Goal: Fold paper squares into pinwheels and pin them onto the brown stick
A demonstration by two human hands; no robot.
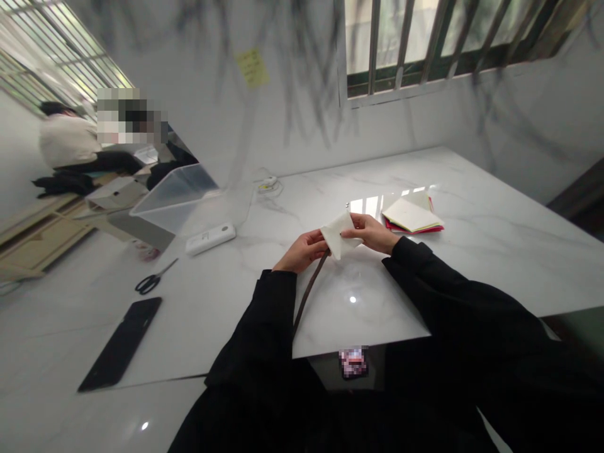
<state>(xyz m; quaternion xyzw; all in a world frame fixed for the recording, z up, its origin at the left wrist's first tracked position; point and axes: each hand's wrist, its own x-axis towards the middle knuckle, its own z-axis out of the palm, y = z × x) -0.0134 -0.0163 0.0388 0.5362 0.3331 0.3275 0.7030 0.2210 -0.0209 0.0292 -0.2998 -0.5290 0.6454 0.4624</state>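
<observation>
My left hand [306, 248] pinches the left edge of a small off-white, felt-like sheet [334, 242], its fingers partly behind it. On the right side of the same sheet, my right hand [372, 233] is closed, with the thumb lying across the front. A small dark spot shows by that thumb; I cannot make out what it is. From below the left fingers a brown strap [310, 291] runs down toward my left sleeve. Its upper end is hidden, so whether the left hand grips it too is unclear. Both hands are raised over the white marbled table [401, 283].
Right of my hands lies a stack of white, yellow and red sheets [413, 215]. Leftward are a white power strip [211, 239], scissors [150, 283], a black phone-like slab [121, 343] and a clear plastic bin [174, 200]. Other people sit at the far left.
</observation>
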